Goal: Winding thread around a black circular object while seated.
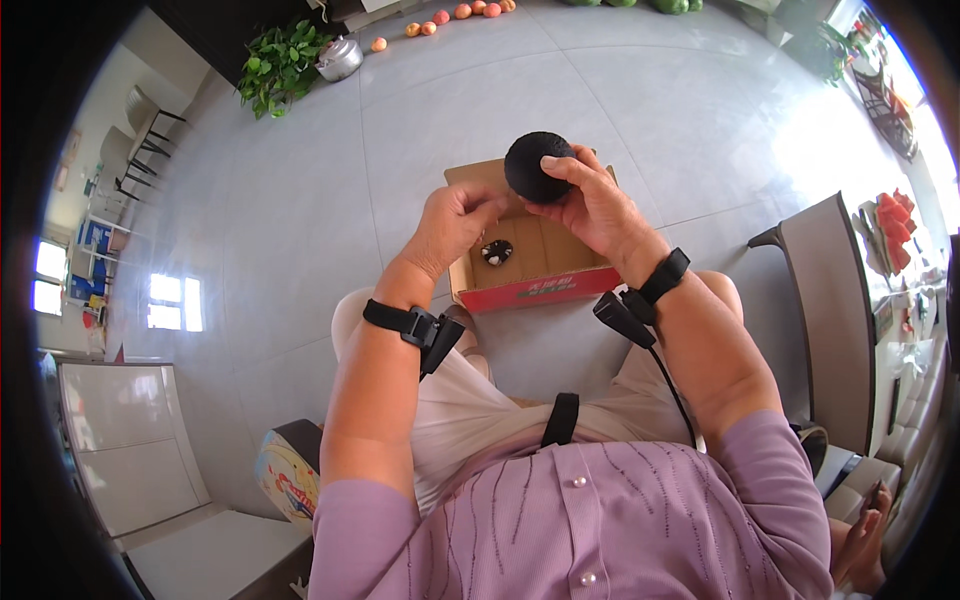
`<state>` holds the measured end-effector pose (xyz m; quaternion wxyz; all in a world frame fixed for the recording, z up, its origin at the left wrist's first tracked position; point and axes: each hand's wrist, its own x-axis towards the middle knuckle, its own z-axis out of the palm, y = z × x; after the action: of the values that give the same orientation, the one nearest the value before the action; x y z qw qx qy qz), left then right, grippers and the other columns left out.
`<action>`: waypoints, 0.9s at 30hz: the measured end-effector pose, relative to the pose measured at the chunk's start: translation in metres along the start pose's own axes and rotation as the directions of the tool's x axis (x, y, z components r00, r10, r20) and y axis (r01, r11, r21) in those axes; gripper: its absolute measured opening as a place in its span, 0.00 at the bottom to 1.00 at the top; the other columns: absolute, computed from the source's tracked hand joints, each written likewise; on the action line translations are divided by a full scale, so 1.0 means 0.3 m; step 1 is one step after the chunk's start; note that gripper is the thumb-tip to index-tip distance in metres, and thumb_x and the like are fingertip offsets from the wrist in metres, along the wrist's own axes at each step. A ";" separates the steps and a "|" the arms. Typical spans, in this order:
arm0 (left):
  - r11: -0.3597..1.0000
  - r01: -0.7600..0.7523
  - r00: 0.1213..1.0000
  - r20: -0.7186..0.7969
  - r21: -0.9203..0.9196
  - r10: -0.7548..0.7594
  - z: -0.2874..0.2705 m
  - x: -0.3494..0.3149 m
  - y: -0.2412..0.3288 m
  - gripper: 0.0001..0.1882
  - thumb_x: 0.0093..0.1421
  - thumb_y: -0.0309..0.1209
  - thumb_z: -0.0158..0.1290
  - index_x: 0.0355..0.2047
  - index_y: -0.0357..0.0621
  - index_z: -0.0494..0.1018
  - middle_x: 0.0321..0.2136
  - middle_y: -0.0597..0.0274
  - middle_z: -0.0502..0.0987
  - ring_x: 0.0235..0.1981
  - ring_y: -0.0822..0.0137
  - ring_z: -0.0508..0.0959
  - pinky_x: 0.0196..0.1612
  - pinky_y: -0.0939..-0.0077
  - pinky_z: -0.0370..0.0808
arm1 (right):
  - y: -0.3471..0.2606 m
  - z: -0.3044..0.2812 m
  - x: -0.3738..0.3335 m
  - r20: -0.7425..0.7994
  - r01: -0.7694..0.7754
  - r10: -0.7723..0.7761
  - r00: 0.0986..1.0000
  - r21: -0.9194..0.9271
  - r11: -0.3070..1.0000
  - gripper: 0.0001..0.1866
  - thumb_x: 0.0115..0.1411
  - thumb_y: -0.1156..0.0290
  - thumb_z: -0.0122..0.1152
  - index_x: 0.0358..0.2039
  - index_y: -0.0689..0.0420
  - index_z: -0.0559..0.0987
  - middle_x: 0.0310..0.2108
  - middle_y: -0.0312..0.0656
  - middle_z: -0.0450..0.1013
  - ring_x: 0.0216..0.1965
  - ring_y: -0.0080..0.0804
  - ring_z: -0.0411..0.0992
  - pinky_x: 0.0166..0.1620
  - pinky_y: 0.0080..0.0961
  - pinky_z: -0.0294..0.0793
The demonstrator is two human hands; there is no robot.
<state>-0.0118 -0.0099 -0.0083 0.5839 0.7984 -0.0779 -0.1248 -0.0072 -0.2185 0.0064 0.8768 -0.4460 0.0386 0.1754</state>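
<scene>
My right hand (590, 200) grips a black, round, rough-surfaced object (535, 168), about as large as a fist, with the thumb pressed on its side. Its exact kind does not show. Just left of it, my left hand (462, 218) has its thumb and fingers pinched together. Whatever they may hold is too small to make out. Both hands are above an open cardboard box (540, 290) with a red front wall. Inside the box, below my left hand, lies a small black and white piece (496, 252).
The box stands on grey floor tiles between my legs. Farther off are a leafy green plant (282, 68), a silver kettle (340, 60) and a row of peach-coloured fruit (462, 12). A low grey-topped table (835, 310) is at the right, and white furniture (130, 440) at the left.
</scene>
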 end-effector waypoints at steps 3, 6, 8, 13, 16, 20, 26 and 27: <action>0.998 -0.054 0.995 0.077 -0.019 0.055 0.022 -0.021 0.008 0.07 0.61 0.31 0.59 0.35 0.39 0.81 0.24 0.71 0.77 0.22 0.79 0.71 0.27 0.84 0.69 | 0.008 -0.018 0.020 -0.091 0.016 -0.018 0.996 -0.022 1.000 0.32 0.55 0.66 0.68 0.56 0.57 0.64 0.50 0.46 0.68 0.49 0.36 0.72 0.47 0.37 0.78; 0.990 -0.034 0.985 0.165 -0.135 0.056 0.010 -0.040 0.046 0.05 0.59 0.29 0.61 0.34 0.41 0.81 0.26 0.70 0.79 0.27 0.78 0.73 0.33 0.82 0.71 | 0.011 -0.018 0.016 -0.130 -0.008 -0.011 0.991 -0.143 0.990 0.34 0.53 0.65 0.69 0.57 0.57 0.63 0.49 0.45 0.68 0.46 0.35 0.72 0.46 0.34 0.78; 0.983 0.029 0.979 0.206 -0.182 0.009 0.005 -0.044 0.057 0.05 0.57 0.27 0.61 0.34 0.42 0.82 0.29 0.69 0.80 0.32 0.76 0.75 0.39 0.80 0.72 | 0.026 -0.034 0.022 -0.118 0.007 -0.042 0.992 -0.276 0.961 0.35 0.53 0.65 0.70 0.58 0.58 0.63 0.49 0.44 0.68 0.46 0.33 0.72 0.46 0.33 0.77; 0.935 -0.117 0.993 -0.036 -0.333 0.112 -0.020 -0.020 0.049 0.05 0.58 0.28 0.61 0.34 0.42 0.81 0.28 0.67 0.80 0.30 0.77 0.74 0.35 0.81 0.70 | 0.040 -0.024 0.020 0.029 0.034 -0.021 0.999 -0.571 0.820 0.37 0.51 0.65 0.72 0.58 0.58 0.65 0.47 0.43 0.68 0.49 0.31 0.71 0.48 0.28 0.77; 0.951 -0.109 0.991 -0.107 -0.291 0.080 -0.007 -0.008 0.039 0.06 0.57 0.30 0.63 0.34 0.43 0.80 0.26 0.69 0.78 0.28 0.79 0.72 0.33 0.83 0.69 | 0.041 -0.019 0.009 0.165 0.033 0.075 0.983 -0.570 0.821 0.35 0.51 0.67 0.71 0.58 0.59 0.66 0.47 0.43 0.68 0.50 0.31 0.70 0.49 0.28 0.77; 0.974 -0.109 0.986 -0.147 -0.196 0.081 -0.015 0.004 0.025 0.07 0.57 0.32 0.63 0.33 0.43 0.80 0.25 0.71 0.77 0.27 0.79 0.72 0.33 0.83 0.69 | 0.039 -0.011 -0.003 0.184 -0.093 0.210 0.960 -0.497 0.863 0.35 0.52 0.70 0.68 0.59 0.59 0.65 0.48 0.44 0.67 0.50 0.32 0.70 0.50 0.28 0.77; 0.985 -0.043 0.988 -0.151 -0.165 0.018 -0.029 0.022 0.012 0.08 0.60 0.34 0.61 0.35 0.42 0.79 0.26 0.71 0.77 0.27 0.79 0.72 0.33 0.84 0.70 | 0.026 -0.006 -0.023 0.308 -0.169 0.270 0.912 -0.317 0.933 0.33 0.53 0.74 0.65 0.60 0.58 0.65 0.52 0.47 0.66 0.54 0.37 0.68 0.53 0.32 0.76; 0.985 -0.045 0.988 -0.153 -0.165 0.019 -0.031 0.023 0.007 0.08 0.60 0.34 0.61 0.35 0.42 0.79 0.26 0.71 0.77 0.27 0.79 0.72 0.33 0.84 0.70 | 0.026 0.000 -0.029 0.338 -0.181 0.257 0.905 -0.239 0.954 0.33 0.54 0.75 0.64 0.60 0.58 0.65 0.53 0.46 0.66 0.55 0.37 0.68 0.54 0.34 0.75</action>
<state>-0.0023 -0.0038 -0.0044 0.6554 0.7519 -0.0357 -0.0609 -0.0181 -0.2167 0.0025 0.7932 -0.4850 -0.0932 0.3563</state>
